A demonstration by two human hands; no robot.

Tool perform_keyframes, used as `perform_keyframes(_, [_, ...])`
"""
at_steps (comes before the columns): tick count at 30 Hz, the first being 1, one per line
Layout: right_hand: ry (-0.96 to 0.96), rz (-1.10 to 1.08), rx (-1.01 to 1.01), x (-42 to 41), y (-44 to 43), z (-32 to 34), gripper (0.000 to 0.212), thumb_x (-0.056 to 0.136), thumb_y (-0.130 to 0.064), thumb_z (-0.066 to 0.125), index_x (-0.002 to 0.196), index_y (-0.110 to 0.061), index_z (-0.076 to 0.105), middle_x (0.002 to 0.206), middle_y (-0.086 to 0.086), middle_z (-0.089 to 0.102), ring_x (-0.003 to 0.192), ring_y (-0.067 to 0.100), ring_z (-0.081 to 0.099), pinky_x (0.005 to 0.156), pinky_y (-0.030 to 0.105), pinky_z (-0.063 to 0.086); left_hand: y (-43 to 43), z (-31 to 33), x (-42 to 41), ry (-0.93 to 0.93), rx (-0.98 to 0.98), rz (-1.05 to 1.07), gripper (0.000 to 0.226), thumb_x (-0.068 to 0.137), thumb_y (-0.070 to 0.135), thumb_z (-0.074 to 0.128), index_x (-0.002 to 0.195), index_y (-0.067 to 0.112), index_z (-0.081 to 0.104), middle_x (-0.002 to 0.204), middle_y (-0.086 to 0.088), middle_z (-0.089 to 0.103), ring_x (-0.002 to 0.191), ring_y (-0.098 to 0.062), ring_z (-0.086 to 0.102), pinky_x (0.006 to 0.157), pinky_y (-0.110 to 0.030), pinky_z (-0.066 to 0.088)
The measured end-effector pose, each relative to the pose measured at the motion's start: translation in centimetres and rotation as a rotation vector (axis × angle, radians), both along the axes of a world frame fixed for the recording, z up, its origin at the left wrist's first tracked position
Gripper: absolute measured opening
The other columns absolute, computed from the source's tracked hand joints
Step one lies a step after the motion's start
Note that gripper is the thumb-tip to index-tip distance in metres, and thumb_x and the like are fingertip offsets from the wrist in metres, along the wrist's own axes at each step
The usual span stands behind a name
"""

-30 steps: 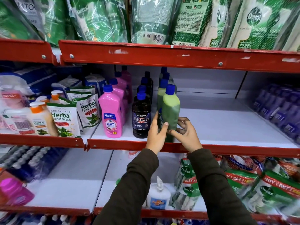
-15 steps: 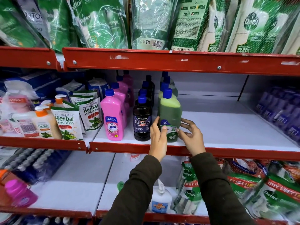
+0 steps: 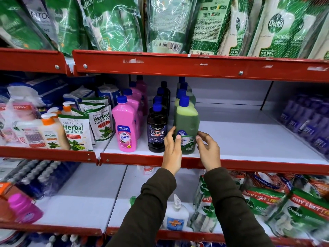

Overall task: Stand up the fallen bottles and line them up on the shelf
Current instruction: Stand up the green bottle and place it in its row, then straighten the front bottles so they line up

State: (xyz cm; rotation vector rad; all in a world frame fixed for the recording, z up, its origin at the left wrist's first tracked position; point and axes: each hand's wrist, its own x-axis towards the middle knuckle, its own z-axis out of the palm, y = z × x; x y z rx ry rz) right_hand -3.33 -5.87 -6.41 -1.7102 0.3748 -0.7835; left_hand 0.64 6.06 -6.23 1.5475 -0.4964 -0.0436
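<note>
A green bottle (image 3: 187, 122) with a blue cap stands upright at the front of the white middle shelf (image 3: 249, 139), heading a row of green bottles. My left hand (image 3: 171, 152) presses its left side, thumb on the label. My right hand (image 3: 209, 152) touches its right side with the fingertips. To its left a black Bactin bottle (image 3: 157, 129) and a pink Shakti bottle (image 3: 125, 129) each stand upright at the front of their own rows.
Herbal hand wash pouches (image 3: 74, 132) and pump bottles (image 3: 48, 132) fill the shelf section to the left. Purple packs (image 3: 306, 120) lie at the right. Green refill pouches (image 3: 114, 24) hang over the red upper shelf edge (image 3: 195, 66). Pouches and a white bottle (image 3: 176, 216) sit below.
The green bottle was held tilted above the shelf, then turned label-forward and set upright at the front of its row. Both hands have stayed at its sides.
</note>
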Motion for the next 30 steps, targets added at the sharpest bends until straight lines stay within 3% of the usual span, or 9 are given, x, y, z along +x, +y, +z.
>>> perform_keyframes(3, [-0.015,0.134,0.163,-0.5,1.0,0.6,0.041,0.106,-0.035,0.033,0.14,-0.023,0.052,0.128,-0.009,0.062,0.119,0.01,0.06,0.086,0.01,0.049,0.2,0.2,0.1,0.047,-0.057,-0.039,0.056,0.097,0.062,0.027,0.149,0.042,0.032,0.158,0.011,0.035,0.141,-0.001,0.034,0.123,-0.036,0.025])
perform_keyframes(7, [-0.013,0.109,0.253,-1.5,1.0,1.0,0.053,0.106,-0.043,0.021,0.143,-0.02,0.05,0.139,0.002,0.056,0.129,0.022,0.053,0.105,0.03,0.043,0.9,-0.5,0.5,0.111,-0.09,-0.035,0.057,0.077,0.09,0.023,0.124,0.067,0.046,0.15,0.012,0.05,0.139,-0.006,0.045,0.122,-0.043,0.03])
perform_keyframes(13, [-0.08,0.046,0.206,-2.8,2.1,-0.2,0.05,0.106,-0.04,0.025,0.139,-0.02,0.057,0.133,0.001,0.062,0.124,0.017,0.058,0.096,0.021,0.045,1.9,-0.9,-1.1,0.022,-0.052,0.062,0.049,0.083,0.085,0.022,0.116,0.068,0.054,0.133,0.01,0.066,0.127,-0.008,0.058,0.114,-0.041,0.043])
perform_keyframes(16, [-0.065,0.038,0.171,-3.0,2.5,0.1,0.047,0.105,-0.042,0.029,0.138,-0.024,0.057,0.131,-0.003,0.063,0.125,0.015,0.058,0.107,0.029,0.045,2.3,-0.5,-1.2,-0.01,0.017,0.073,0.059,0.083,0.085,0.022,0.125,0.058,0.054,0.131,0.012,0.067,0.125,-0.01,0.06,0.112,-0.041,0.045])
perform_keyframes(19, [-0.046,0.053,0.175,-3.0,2.6,0.0,0.053,0.1,-0.053,0.031,0.142,-0.028,0.051,0.139,-0.007,0.057,0.135,0.016,0.052,0.115,0.035,0.039,3.1,-0.2,-0.9,-0.02,0.045,0.009,0.059,0.083,0.085,0.021,0.126,0.061,0.052,0.138,0.012,0.062,0.131,-0.008,0.055,0.116,-0.04,0.04])
perform_keyframes(21, [-0.12,-0.076,0.137,-3.2,3.3,-0.4,0.06,0.095,-0.06,0.035,0.144,-0.028,0.048,0.147,-0.006,0.052,0.138,0.012,0.047,0.118,0.036,0.036,3.8,-0.4,-1.2,-0.049,0.009,0.011,0.051,0.091,0.074,0.025,0.131,0.055,0.051,0.141,0.012,0.059,0.132,-0.004,0.052,0.118,-0.035,0.037])
perform_keyframes(24, [-0.35,-0.263,-0.056,-4.2,6.0,-0.7,0.048,0.098,-0.044,0.038,0.132,-0.016,0.056,0.13,0.001,0.057,0.121,0.008,0.054,0.105,0.029,0.044,5.0,-0.5,-2.1,-0.137,-0.134,0.213,0.04,0.098,0.052,0.03,0.134,0.041,0.046,0.131,0.012,0.059,0.123,-0.002,0.052,0.108,-0.025,0.039])
perform_keyframes(27, [-0.347,-0.058,-0.258,-4.1,9.2,-1.1,0.04,0.101,-0.033,0.037,0.132,-0.015,0.056,0.13,0.001,0.057,0.125,0.011,0.054,0.107,0.028,0.043,5.7,-0.7,-2.0,-0.147,-0.222,0.317,0.047,0.098,0.05,0.028,0.14,0.034,0.042,0.139,0.007,0.049,0.129,-0.002,0.045,0.106,-0.016,0.033])
perform_keyframes(30, [-0.16,0.194,-0.092,-1.0,11.4,-1.0,0.055,0.1,-0.042,0.035,0.152,-0.025,0.035,0.158,-0.008,0.037,0.148,0.003,0.03,0.123,0.025,0.023,5.8,0.0,0.1,-0.029,-0.18,0.251,0.066,0.093,0.063,0.022,0.152,0.034,0.026,0.162,0.006,0.027,0.148,-0.007,0.025,0.121,-0.029,0.019])
